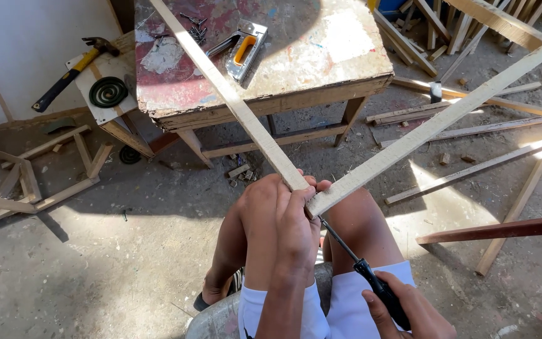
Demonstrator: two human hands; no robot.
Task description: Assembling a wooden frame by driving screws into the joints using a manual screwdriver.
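While the person sits over a dusty concrete floor (95, 263), the left hand (296, 216) is wrapped tight around the spot where two wooden slats meet in a V above the knees. Up and away to the left of that hand, a hammer (70, 72) with a yellow and black handle and a dark mosquito coil (108, 91) lie on a small board, and a rough slat frame (32, 182) rests on the floor below them. One slat (233, 97) runs from the hand up across the paint-stained tabletop (321, 50), passing just beside a metal staple gun (244, 49). The other slat (434, 122) climbs up to the right. Below and right of the left hand, the right hand (409, 311) is clenched on a black-handled screwdriver (359, 263) whose shaft points up into the joint. Loose slats (472, 169) litter the floor farther right.
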